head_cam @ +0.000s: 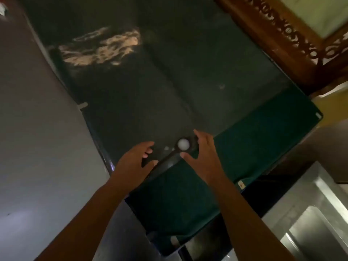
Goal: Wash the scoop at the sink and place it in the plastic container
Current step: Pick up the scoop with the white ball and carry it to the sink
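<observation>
In the head view, the scoop [176, 150] lies on a dark counter [169, 91] at the edge of a green cloth [254, 147], probably parked there for pickup. Its long axis runs diagonally, the pale bowl pointing up-right, away from the person. The left hand [135, 162] and right hand [203, 153] flank it, both spread wide, grasping nothing. The steel sink [320, 213] waits at lower right.

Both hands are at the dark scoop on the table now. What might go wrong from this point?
The dark long-handled scoop holds a white lump, which may spill onto the dark glossy tabletop if it is tilted. Neither the left hand nor the right hand has clearly closed on it, so a loose grab may slip. Dim, blurred light makes the black handle hard to see against the dark green cloth.
</observation>
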{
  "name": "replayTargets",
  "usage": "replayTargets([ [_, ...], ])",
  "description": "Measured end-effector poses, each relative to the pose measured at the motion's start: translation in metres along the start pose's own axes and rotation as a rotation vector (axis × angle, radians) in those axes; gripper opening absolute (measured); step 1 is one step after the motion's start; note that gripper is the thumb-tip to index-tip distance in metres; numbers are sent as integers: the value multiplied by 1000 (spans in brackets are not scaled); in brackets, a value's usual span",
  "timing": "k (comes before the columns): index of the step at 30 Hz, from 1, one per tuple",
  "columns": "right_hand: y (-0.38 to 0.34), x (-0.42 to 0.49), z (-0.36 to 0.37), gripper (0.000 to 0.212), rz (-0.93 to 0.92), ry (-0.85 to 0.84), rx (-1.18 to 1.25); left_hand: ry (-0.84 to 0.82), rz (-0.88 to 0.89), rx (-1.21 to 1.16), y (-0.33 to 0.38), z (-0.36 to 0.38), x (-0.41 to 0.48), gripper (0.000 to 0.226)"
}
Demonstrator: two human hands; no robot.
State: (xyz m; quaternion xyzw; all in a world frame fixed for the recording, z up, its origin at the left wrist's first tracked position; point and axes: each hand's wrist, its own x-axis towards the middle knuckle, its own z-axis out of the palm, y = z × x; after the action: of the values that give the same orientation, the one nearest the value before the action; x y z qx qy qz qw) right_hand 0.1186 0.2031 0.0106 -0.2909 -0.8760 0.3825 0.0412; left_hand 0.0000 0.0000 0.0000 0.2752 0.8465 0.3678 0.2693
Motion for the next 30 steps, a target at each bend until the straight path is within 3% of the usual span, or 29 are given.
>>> replayTargets([
  [4,-4,12,8,81,7,-86,-69,-12,38,114,12,19,-2,47],
  [9,-4,13,19,61,3,-59,-177,82,53,329,14,38,-5,25],
  [13,-2,11,23,54,20,-38,-183,107,13,304,16,42,-4,14],
  [19,-6,-3,16,52,15,-22,-92,118,21,232,23,33,-16,12],
  [24,-20,-27,0,51,-17,11,-48,219,21,264,43,23,-39,12],
  [30,-42,-78,-42,50,-42,134,-45,214,159,253,77,9,-77,17],
])
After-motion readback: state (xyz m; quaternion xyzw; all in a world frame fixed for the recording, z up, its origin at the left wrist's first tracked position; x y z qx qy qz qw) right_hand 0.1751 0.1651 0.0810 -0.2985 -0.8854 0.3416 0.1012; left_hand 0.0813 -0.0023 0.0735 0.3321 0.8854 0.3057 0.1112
